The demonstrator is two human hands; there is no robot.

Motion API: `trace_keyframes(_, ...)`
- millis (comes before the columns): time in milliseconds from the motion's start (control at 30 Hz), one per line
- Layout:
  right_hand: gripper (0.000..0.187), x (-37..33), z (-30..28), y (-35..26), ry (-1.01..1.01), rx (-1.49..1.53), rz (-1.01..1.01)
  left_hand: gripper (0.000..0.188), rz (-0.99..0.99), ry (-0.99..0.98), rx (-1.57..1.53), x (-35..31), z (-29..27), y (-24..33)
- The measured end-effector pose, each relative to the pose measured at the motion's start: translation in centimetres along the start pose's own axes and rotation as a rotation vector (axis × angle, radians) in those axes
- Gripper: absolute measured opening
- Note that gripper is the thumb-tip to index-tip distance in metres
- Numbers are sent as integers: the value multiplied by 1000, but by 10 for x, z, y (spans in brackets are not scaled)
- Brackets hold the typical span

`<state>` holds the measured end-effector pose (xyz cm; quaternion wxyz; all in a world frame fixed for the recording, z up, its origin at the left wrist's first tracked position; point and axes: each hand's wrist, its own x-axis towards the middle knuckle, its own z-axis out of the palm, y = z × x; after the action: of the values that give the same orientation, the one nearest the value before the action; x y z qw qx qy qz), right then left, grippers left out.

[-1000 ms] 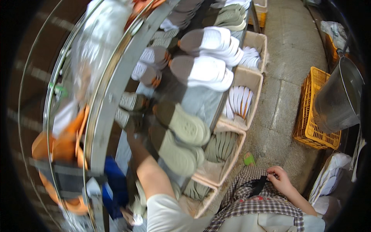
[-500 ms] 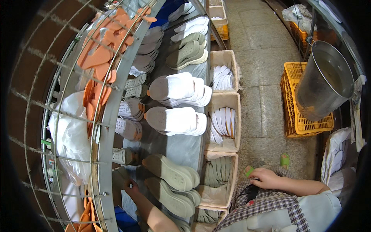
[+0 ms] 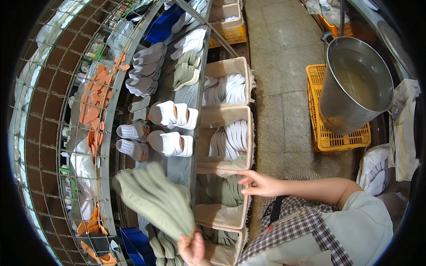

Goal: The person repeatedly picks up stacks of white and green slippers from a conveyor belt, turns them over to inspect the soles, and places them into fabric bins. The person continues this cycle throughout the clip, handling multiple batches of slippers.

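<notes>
My left hand (image 3: 193,249) grips one end of a stack of grey-green shoe soles (image 3: 153,201), fanned out and blurred by motion over the shelf's near end. My right hand (image 3: 262,182) is held over the edge of a cloth-lined bin (image 3: 245,208), its fingers apart and nothing in them. Curved grey-green pieces (image 3: 230,191) lie in that bin, close to my right fingertips. Below the raised stack, more grey-green soles (image 3: 162,244) stand on the shelf. Farther along the grey shelf (image 3: 176,170) are two stacks of white soles (image 3: 171,143).
Bins of white curved pieces (image 3: 235,137) line the shelf's right side. A wire grid (image 3: 51,133) rises at the left, near orange cut pieces (image 3: 93,99). Across the walkway (image 3: 288,106), a metal bucket of murky liquid (image 3: 361,84) stands on a yellow crate (image 3: 341,142).
My left hand has lifted a stack of grey-green soles off the shelf. My right hand has moved left from my lap to the bin. The view has shifted.
</notes>
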<state>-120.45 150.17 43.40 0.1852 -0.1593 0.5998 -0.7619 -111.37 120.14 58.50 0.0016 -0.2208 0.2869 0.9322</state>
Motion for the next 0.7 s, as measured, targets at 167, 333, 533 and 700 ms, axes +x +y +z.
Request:
trace_keyframes(167, 91, -17, 2, -29, -44, 1010, 76, 64, -40, -94, 615, -17, 24, -119)
trace_keyframes(333, 80, -63, -27, -34, 51, 1051, -159, 75, -469, -314, 877, 0, 46, -161)
trace_keyframes(533, 67, -96, -32, -32, 204, 1094, 17, 81, -225, -403, 992, 60, 87, -173)
trace_keyframes(700, 64, -110, -46, -30, 222, 1108, 370, 47, -490, -338, 1028, 108, 79, -210)
